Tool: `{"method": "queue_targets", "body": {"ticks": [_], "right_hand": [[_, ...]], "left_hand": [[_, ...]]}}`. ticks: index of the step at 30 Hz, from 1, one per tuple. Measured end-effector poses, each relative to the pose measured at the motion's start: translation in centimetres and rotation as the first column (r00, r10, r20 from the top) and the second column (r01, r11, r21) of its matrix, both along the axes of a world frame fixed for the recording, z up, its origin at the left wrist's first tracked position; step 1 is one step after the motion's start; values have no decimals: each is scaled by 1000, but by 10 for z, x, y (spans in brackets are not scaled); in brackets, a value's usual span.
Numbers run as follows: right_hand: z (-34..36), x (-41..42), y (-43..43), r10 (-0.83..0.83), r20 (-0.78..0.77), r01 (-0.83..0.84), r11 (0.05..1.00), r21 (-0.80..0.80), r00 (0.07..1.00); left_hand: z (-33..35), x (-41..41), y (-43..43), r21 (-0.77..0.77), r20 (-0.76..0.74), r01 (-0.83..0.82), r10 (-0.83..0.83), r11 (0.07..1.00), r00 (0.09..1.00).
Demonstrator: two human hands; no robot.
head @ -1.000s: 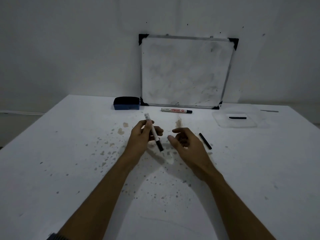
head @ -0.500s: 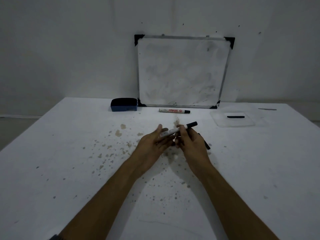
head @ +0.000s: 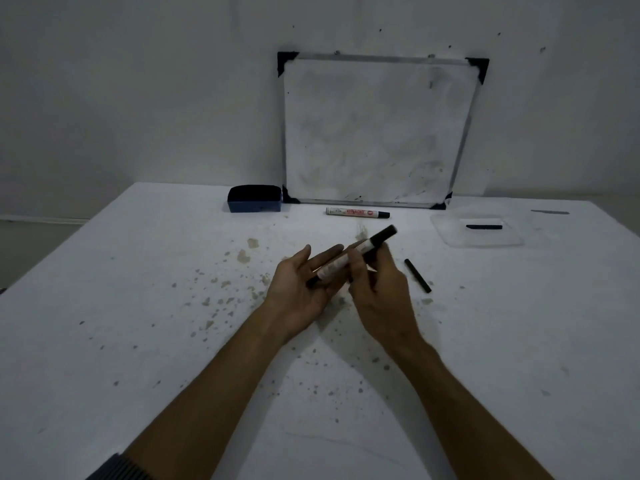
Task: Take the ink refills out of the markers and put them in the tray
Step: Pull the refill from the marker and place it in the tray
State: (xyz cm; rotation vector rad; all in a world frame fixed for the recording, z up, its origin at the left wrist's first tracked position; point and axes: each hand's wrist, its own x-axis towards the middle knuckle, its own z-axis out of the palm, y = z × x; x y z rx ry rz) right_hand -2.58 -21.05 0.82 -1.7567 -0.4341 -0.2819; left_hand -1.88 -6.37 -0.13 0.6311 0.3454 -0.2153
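Observation:
A white marker (head: 341, 263) with a black cap pointing up and to the right lies across the fingers of my left hand (head: 299, 289), palm up. My right hand (head: 379, 289) pinches the marker near its capped end. On the table just right of my right hand lies a black ink refill (head: 417, 275). A clear plastic tray (head: 446, 233) sits at the back right with one black refill (head: 483, 227) in it. A second white marker (head: 356, 212) with red print lies in front of the whiteboard.
A whiteboard (head: 375, 133) leans on the wall at the back of the white, speckled table (head: 138, 341). A dark blue eraser (head: 254, 198) rests left of it. A thin dark item (head: 550, 212) lies at the far right edge.
The marker went from upright in my left hand alone to lying across my left fingers, cap to the right. My right hand came in and took hold of it.

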Motion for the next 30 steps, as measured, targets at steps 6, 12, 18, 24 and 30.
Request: {"method": "queue_targets", "body": {"ticks": [6,12,18,24,30], "right_hand": [[-10,-4,3,32,104,-13,985,-171,994],[-5,4,0,-22,-13,22,1000,-16,1000],[3,12,-14,-103,-181,128,983,130,978],[5,22,-31,-20,-405,196,895,400,914],[2,27,-53,-196,-289,245,958,147,937]], "left_hand": [[3,-3,-5,98,13,44,-46,994,999],[7,-4,3,93,50,82,-87,992,995],[13,-7,6,191,95,157,-178,969,979],[11,-3,24,465,127,189,-277,865,953],[-5,1,34,849,308,-164,-217,503,926]]}}
